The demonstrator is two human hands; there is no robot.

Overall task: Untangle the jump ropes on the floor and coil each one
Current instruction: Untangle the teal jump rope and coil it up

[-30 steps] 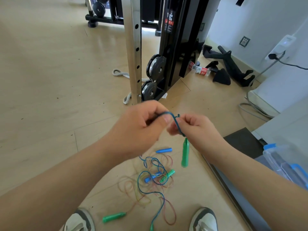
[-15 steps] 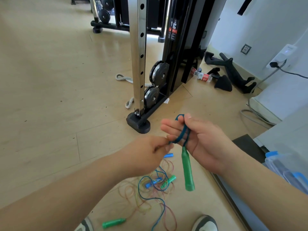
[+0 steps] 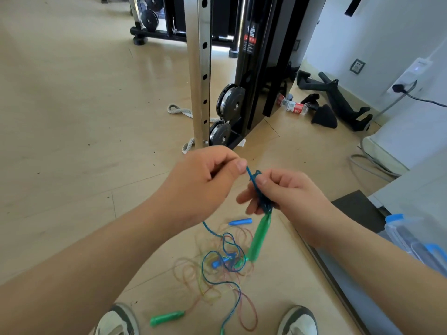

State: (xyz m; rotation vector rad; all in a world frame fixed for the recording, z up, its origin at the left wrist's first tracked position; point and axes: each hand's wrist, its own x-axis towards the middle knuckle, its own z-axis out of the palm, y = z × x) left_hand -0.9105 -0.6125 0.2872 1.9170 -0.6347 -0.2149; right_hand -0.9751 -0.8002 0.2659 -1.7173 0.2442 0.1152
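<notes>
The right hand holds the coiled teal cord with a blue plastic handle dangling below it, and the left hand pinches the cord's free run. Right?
Not quite. In the head view the plastic handle dangling below the right hand is green, not blue. The rest stands: that hand holds the coiled teal cord and the left hand pinches its free run.

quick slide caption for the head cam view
Left hand and right hand pinch a blue cord, its green handle dangling above tangled ropes.
</notes>
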